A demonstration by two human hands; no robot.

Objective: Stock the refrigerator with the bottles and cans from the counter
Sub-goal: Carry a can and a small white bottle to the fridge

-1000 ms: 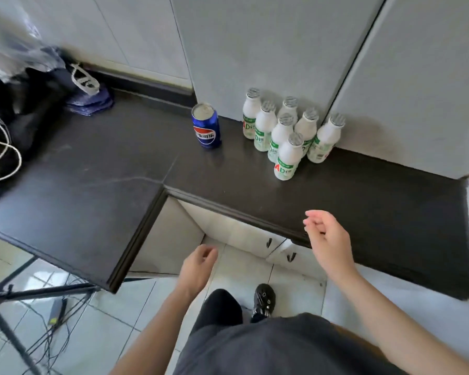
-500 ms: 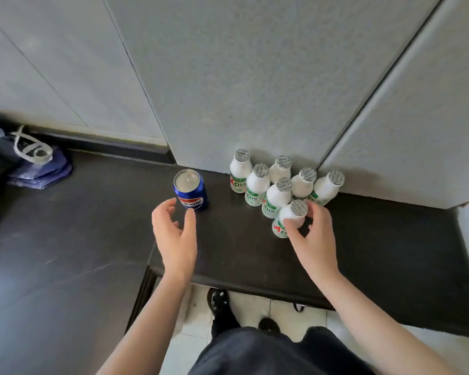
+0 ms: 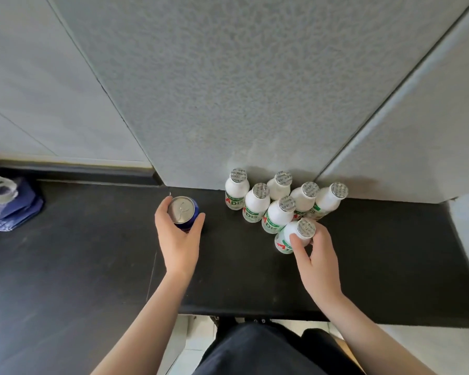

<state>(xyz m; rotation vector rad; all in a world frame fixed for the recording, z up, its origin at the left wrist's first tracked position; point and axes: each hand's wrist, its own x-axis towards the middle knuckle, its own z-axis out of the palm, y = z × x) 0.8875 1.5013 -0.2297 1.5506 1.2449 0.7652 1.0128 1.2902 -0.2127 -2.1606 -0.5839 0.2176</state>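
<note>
Both hands on drinks, nothing stocked yet, I judge
Low in the frame my left hand (image 3: 178,239) curls round the blue can (image 3: 181,209) at centre-left of the dark worktop (image 3: 92,266), and my right hand (image 3: 318,262) pinches the top of the nearest white bottle (image 3: 295,235) at centre-right; both seem unlifted. Beyond, six more bottles (image 3: 278,213) cluster against the wall (image 3: 228,104). No refrigerator is in view, so all eight drinks are left to carry

Left hand (image 3: 179,237) now wraps blue can (image 3: 183,213); right hand (image 3: 318,259) grips nearest bottle (image 3: 293,236).
</note>
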